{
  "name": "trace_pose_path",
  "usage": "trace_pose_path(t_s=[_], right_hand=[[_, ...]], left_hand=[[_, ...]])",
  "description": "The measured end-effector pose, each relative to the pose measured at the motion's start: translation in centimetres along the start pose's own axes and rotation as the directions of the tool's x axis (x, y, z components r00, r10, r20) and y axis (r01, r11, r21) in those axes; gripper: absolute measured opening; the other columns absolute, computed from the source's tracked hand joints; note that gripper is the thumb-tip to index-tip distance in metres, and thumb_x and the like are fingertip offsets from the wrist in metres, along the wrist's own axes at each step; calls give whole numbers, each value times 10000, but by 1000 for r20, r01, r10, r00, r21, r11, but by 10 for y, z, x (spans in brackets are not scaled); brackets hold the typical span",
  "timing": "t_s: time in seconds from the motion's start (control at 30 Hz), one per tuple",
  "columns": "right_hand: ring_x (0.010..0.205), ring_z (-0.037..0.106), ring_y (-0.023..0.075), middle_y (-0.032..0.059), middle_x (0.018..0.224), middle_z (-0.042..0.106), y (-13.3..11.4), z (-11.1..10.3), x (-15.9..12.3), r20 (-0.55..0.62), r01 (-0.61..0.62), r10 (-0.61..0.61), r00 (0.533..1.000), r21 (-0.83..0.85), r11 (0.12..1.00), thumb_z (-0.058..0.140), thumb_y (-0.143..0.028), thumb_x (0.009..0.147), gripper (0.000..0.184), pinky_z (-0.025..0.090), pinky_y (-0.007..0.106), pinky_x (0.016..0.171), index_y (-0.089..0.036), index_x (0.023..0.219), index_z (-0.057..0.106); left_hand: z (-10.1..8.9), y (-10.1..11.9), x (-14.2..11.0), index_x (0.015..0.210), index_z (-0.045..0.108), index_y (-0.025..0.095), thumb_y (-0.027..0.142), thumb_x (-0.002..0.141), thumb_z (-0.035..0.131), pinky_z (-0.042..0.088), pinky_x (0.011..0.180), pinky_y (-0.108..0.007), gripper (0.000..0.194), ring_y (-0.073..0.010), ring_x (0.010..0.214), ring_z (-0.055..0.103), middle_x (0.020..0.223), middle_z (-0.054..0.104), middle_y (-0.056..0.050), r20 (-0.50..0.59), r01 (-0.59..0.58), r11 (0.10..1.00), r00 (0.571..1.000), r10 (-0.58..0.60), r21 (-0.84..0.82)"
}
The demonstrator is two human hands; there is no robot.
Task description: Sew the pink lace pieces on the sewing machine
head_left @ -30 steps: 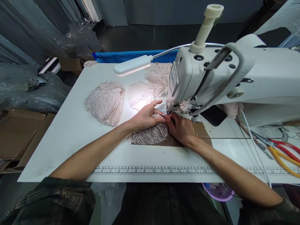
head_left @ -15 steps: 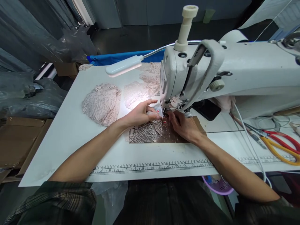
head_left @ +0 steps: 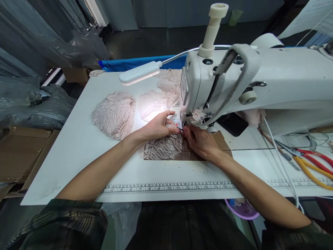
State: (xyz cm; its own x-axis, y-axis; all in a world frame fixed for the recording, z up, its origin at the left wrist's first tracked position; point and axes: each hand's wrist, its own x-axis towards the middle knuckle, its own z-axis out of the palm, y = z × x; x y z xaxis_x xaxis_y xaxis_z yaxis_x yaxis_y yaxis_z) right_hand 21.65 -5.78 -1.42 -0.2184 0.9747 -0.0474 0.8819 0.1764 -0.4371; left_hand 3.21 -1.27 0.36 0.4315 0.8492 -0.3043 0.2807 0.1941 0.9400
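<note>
My left hand (head_left: 160, 126) is closed at the edge of a pale pink lace piece (head_left: 162, 147), thumb and forefinger together and another finger stretched out. A thin dark sliver shows between its thumb and my right hand (head_left: 201, 139). The right fingers are pinched together close to the presser foot of the white sewing machine (head_left: 194, 83); what they hold is hidden. The lace lies over a shiny brown plate (head_left: 192, 154) on the machine bed. A red mark shows just beyond the left thumb.
More lace pieces (head_left: 114, 114) lie left and behind under a lamp (head_left: 140, 73). At right are a black phone (head_left: 232, 124), red-and-yellow-handled scissors (head_left: 312, 170) and a white cord. A printed ruler (head_left: 169, 188) runs along the front edge. Cardboard boxes (head_left: 23, 156) stand left.
My right fingers have shifted slightly left, closer to my left thumb, covering a red mark on the brown plate. The dark sliver between the hands now shows. The view has shifted a little.
</note>
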Motion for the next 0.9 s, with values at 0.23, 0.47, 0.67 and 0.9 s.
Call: trace_pose_path(t_s=[0.23, 0.47, 0.67, 0.9], right_hand=[[592, 587, 207, 64, 734, 678, -9, 3, 3, -53, -43, 41, 998, -32, 999, 294, -465, 1010, 413, 243, 283, 517, -205, 924, 603], [622, 614, 200, 60, 727, 677, -11, 4, 5, -73, -43, 41, 996, -18, 999, 359, -453, 991, 378, 268, 272, 518, -203, 890, 624], [588, 599, 195, 84, 742, 704, -11, 10, 7, -120, -88, 78, 990, -79, 993, 290, -494, 1009, 480, 253, 281, 509, -192, 902, 647], [622, 624, 218, 86, 776, 709, -13, 5, 3, -57, -69, 66, 996, -68, 995, 261, -484, 1019, 477, 291, 292, 526, -195, 967, 636]], left_hand=[[1, 0, 2, 1231, 493, 77, 120, 743, 751, 412, 611, -266, 555, -131, 659, 591, 736, 642, -33, -13, -7, 1000, 1000, 7, -8], [0, -8, 5, 1259, 494, 89, 135, 729, 758, 414, 625, -270, 594, -132, 658, 596, 737, 644, -31, 2, -26, 999, 1000, 26, -30], [1, -10, 6, 1326, 420, 80, 128, 735, 763, 399, 603, -268, 686, -120, 637, 580, 723, 640, -25, -49, -33, 998, 998, 30, -47], [0, -10, 6, 1267, 469, 87, 124, 732, 760, 454, 669, -291, 611, -152, 715, 632, 791, 669, -55, -28, -27, 999, 999, 26, -29]])
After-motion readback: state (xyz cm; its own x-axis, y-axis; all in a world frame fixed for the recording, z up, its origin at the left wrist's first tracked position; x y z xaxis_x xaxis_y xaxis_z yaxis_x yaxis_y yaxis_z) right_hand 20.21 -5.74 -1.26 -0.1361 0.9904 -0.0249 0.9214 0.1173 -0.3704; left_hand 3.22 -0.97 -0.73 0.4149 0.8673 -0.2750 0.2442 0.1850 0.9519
